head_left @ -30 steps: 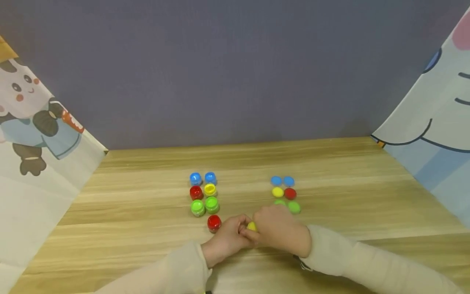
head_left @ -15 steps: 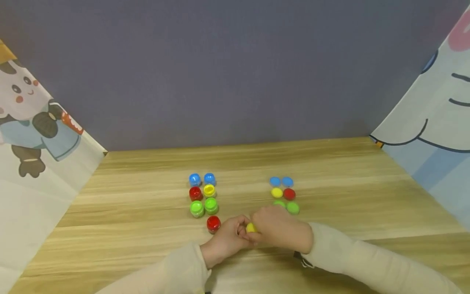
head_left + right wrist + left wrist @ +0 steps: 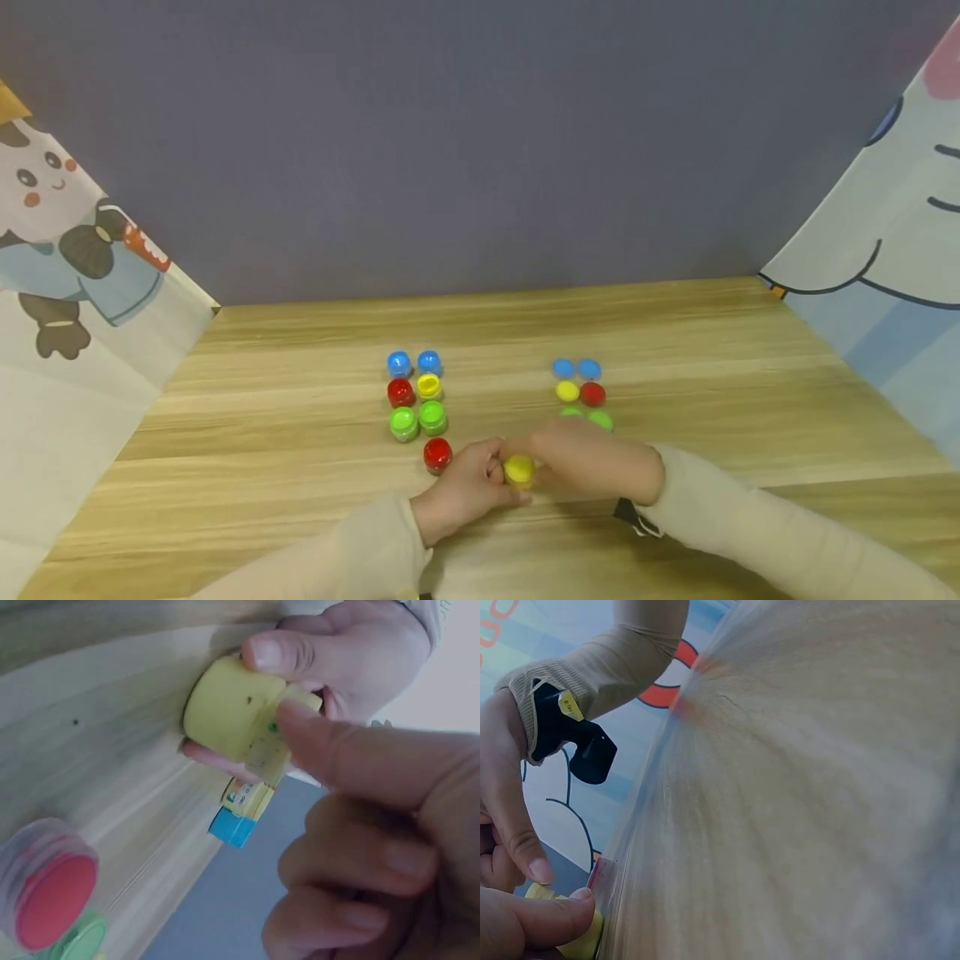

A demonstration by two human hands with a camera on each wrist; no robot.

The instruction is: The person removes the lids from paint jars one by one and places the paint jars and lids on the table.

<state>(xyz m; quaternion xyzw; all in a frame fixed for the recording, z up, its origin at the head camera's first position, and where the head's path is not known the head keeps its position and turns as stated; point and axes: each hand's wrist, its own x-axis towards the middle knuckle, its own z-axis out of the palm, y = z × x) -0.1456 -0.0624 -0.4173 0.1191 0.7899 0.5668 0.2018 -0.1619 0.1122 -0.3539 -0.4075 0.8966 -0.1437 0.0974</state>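
Near the front middle of the table, my left hand [image 3: 468,483] grips a small yellow jar [image 3: 519,470] low down, thumb on one side and fingers round the other. In the right wrist view the same yellow jar [image 3: 225,709] stands against the table, its paler top part [image 3: 270,746] speckled with green. My right hand [image 3: 588,457] is over the jar's right side. Its thumb touches the top part, while the other fingers curl apart from the jar; whether any of them pinch it is unclear. Just left of my left hand sits a red jar [image 3: 437,456].
Farther back left stand pairs of small jars: blue [image 3: 399,364], red [image 3: 401,392] beside yellow [image 3: 429,387], and green [image 3: 432,417]. To the right lie flat round lids: blue [image 3: 564,368], yellow [image 3: 567,391], red [image 3: 592,393] and green [image 3: 600,419], partly behind my right hand. A dark wall bounds the table.
My right hand has shifted and turned to the right, uncovering more of the yellow jar's top. My left hand keeps its hold in the same place. The other jars and lids stay put.
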